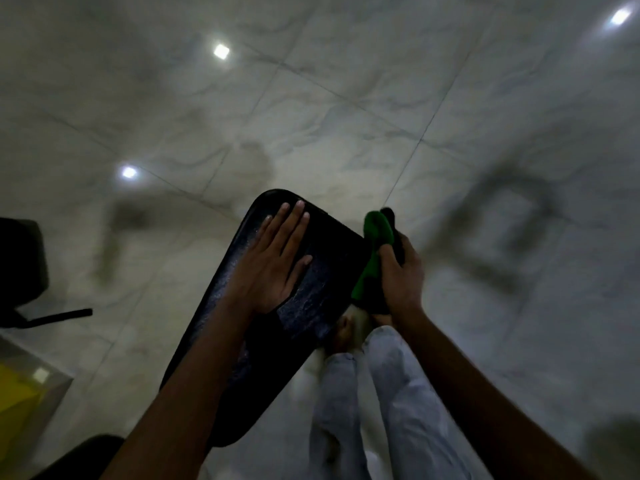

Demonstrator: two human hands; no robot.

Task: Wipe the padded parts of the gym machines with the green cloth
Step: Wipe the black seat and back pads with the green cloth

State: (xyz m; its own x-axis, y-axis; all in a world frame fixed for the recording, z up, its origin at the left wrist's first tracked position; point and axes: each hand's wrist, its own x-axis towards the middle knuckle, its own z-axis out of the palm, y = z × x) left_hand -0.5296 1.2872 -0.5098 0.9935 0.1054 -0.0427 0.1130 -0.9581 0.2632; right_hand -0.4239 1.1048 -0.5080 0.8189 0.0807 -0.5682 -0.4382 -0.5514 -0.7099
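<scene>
A long black padded bench pad slants across the middle of the head view, its surface dusty and streaked. My left hand lies flat on the upper part of the pad, fingers straight and spread. My right hand grips the green cloth at the pad's right edge. The cloth is bunched up, with a dark part showing behind it, and it touches the side of the pad.
Glossy marble floor tiles reflect ceiling lights all around. Another black padded piece with a dark bar stands at the left edge. A yellow and glass object sits at the lower left. My legs in light trousers are below the pad.
</scene>
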